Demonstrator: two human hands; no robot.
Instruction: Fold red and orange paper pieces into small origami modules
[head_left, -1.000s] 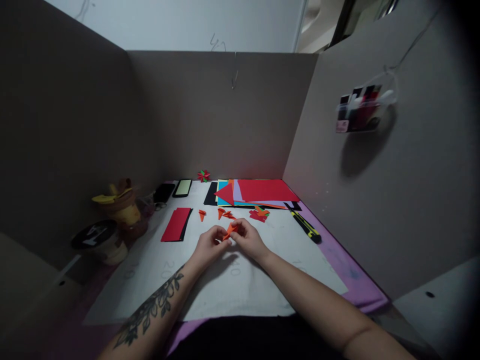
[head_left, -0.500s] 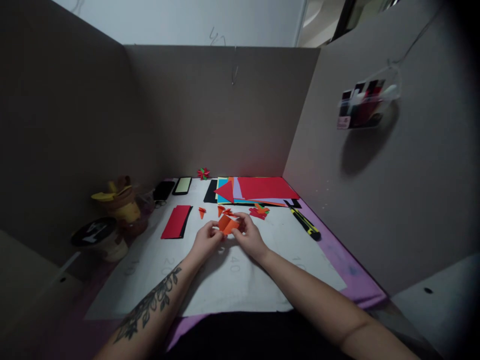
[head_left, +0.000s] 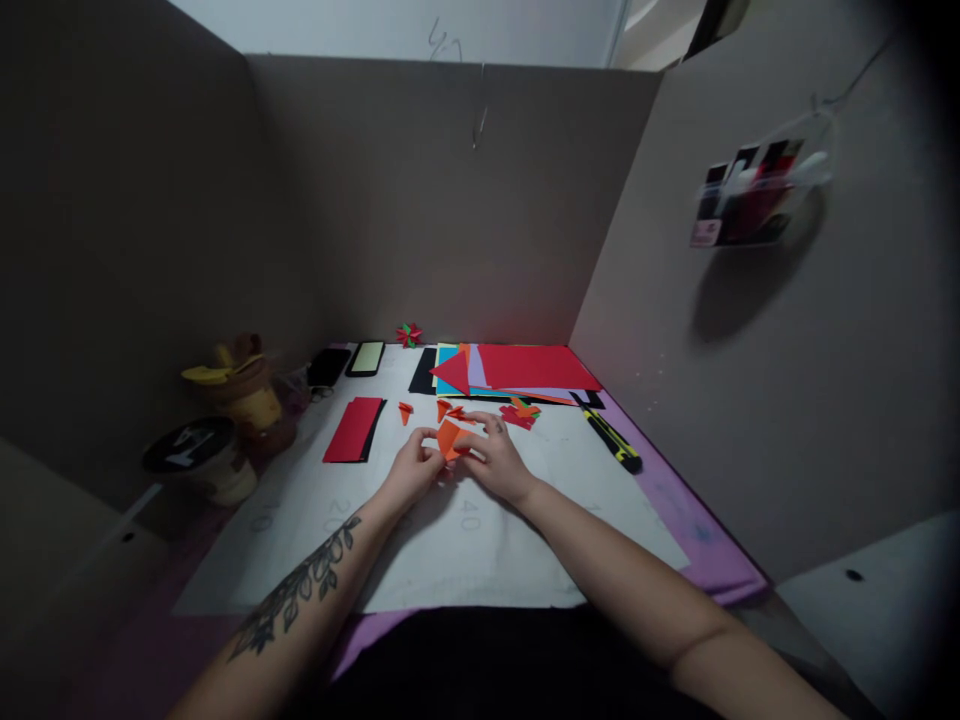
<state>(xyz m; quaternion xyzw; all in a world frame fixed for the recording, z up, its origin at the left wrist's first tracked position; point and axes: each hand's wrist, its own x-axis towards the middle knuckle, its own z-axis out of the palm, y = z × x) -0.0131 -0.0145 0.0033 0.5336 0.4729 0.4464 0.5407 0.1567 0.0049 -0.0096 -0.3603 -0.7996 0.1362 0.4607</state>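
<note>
A small folded piece of orange paper [head_left: 450,437] is held between both hands above the white sheet [head_left: 517,560]. My left hand [head_left: 412,467] pinches its left and lower edge. On its right side, my right hand [head_left: 496,458] grips it with thumb and fingers, the index finger stretched towards the far side. Just beyond the hands lie small folded orange pieces [head_left: 443,411], with another one [head_left: 406,412] further left. Red, orange and green cut pieces [head_left: 519,412] lie beyond my right hand.
Red cards [head_left: 354,430] lie left, coloured sheets [head_left: 536,367] at the back. A phone [head_left: 366,359] and paper star [head_left: 409,335] are near the back wall. A yellow-black cutter [head_left: 613,440] is right; a pot with yellow tools [head_left: 251,392] and black-lidded tub [head_left: 196,452] are left.
The view has tilted a little. My right hand has shifted its fingers over the orange paper, which now looks narrower and more folded; my left hand still holds it.
</note>
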